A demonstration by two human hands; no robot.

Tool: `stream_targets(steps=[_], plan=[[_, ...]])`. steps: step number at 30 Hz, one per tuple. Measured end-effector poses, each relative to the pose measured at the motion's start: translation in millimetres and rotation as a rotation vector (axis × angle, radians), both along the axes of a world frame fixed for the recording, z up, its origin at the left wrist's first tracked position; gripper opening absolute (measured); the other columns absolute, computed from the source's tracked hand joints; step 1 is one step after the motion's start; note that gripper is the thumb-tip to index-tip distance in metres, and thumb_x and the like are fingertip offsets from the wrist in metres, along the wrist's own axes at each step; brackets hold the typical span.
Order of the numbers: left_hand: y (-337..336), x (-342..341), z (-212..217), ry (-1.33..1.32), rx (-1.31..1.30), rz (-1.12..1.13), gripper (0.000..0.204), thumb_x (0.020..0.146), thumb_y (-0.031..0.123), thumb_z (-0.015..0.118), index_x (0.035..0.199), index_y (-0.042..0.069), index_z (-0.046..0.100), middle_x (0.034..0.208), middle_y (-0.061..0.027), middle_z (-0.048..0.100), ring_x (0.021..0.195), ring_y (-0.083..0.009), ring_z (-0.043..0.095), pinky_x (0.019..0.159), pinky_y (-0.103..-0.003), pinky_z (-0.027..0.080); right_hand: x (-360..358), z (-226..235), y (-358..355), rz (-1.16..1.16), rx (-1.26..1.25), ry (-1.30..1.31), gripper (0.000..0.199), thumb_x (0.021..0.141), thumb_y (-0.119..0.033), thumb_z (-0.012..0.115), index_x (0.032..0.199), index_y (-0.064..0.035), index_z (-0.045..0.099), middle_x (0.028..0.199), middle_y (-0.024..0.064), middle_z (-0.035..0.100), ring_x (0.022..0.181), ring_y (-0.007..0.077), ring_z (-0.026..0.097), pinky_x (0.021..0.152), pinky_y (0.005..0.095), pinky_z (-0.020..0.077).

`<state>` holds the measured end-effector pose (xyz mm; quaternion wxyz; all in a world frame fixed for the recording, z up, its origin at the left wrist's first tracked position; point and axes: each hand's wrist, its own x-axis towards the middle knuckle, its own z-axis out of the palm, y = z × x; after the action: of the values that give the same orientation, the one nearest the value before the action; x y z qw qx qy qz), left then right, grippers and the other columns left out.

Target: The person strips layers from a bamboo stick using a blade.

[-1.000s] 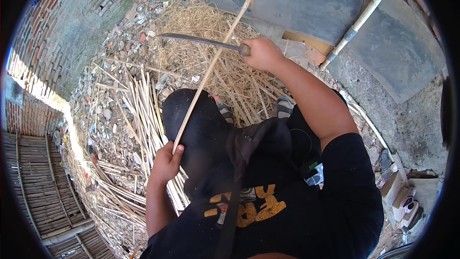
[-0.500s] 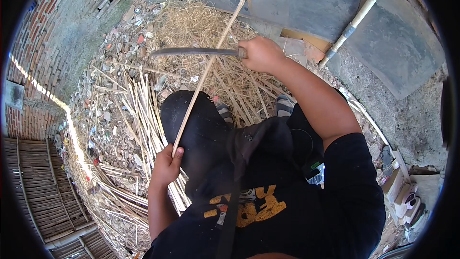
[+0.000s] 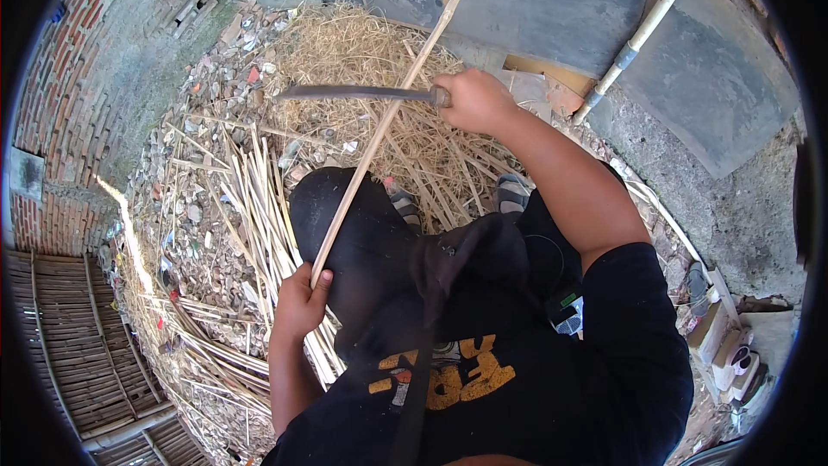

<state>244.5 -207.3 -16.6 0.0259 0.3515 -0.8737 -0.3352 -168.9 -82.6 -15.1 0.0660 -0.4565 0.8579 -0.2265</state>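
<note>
Gripping the near end of a long bamboo stick (image 3: 379,134), the left hand (image 3: 297,304) keeps it slanted up across the person's dark-clad knee. The right hand (image 3: 473,100) is closed around the handle of a long blade (image 3: 354,93) (lying crosswise against the stick), above a heap of straw shavings (image 3: 362,60). Split bamboo strips (image 3: 250,207) lie just left.

One long bamboo stick (image 3: 379,134), one curved blade (image 3: 354,93), two hands, one white pipe (image 3: 642,30), two sandalled feet (image 3: 513,194)
</note>
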Motion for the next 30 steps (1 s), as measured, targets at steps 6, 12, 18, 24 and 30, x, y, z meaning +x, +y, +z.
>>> stream_targets(steps=[6, 12, 18, 24, 30], plan=[[-6, 2, -20, 0.066, 0.098, 0.004, 0.046, 0.101, 0.037, 0.065, 0.077, 0.000, 0.052, 0.057, -0.0150, 0.051, 0.053, -0.0225, 0.051, 0.053, -0.041, 0.041, -29, -9, 3, -0.001, -0.053, -0.097, 0.024, 0.080, -0.020, 0.069, 0.102, -0.0113, 0.070, 0.096, 0.0134, 0.075, 0.086, 0.0362, 0.072, 0.078, 0.0490, 0.0578], [0, 7, -6, 0.038, 0.008, 0.015, 0.043, 0.101, 0.034, 0.065, 0.079, 0.000, 0.053, 0.059, -0.0178, 0.054, 0.052, -0.0306, 0.054, 0.054, -0.042, 0.043, -6, 1, -6, 0.004, -0.045, -0.001, 0.027, 0.082, -0.021, 0.069, 0.105, -0.0093, 0.071, 0.101, 0.0142, 0.075, 0.090, 0.0357, 0.071, 0.080, 0.0504, 0.0573], [-3, 2, -18, 0.050, 0.038, 0.014, 0.043, 0.101, 0.034, 0.065, 0.078, -0.001, 0.053, 0.059, -0.0184, 0.055, 0.053, -0.0294, 0.057, 0.053, -0.042, 0.043, -9, 3, 3, 0.224, 0.180, 0.009, 0.031, 0.082, -0.020, 0.067, 0.111, -0.0097, 0.072, 0.104, 0.0176, 0.074, 0.097, 0.0368, 0.071, 0.085, 0.0490, 0.0578], [-1, 4, 0, -0.022, -0.125, -0.025, 0.042, 0.100, 0.034, 0.066, 0.079, 0.000, 0.054, 0.059, -0.0202, 0.056, 0.053, -0.0360, 0.058, 0.052, -0.042, 0.043, -49, -12, 13, -0.129, -0.003, -0.014, 0.034, 0.081, -0.024, 0.070, 0.112, -0.0087, 0.071, 0.104, 0.0201, 0.074, 0.094, 0.0382, 0.071, 0.084, 0.0491, 0.0579], [-3, 8, -12, 0.042, -0.055, -0.024, 0.042, 0.100, 0.033, 0.066, 0.077, 0.000, 0.053, 0.058, -0.0192, 0.055, 0.052, -0.0347, 0.057, 0.052, -0.042, 0.042, -3, 9, 5, 0.202, 0.104, 0.150, 0.020, 0.083, -0.020, 0.069, 0.102, -0.0122, 0.070, 0.089, 0.0150, 0.073, 0.084, 0.0328, 0.073, 0.078, 0.0479, 0.0585]])
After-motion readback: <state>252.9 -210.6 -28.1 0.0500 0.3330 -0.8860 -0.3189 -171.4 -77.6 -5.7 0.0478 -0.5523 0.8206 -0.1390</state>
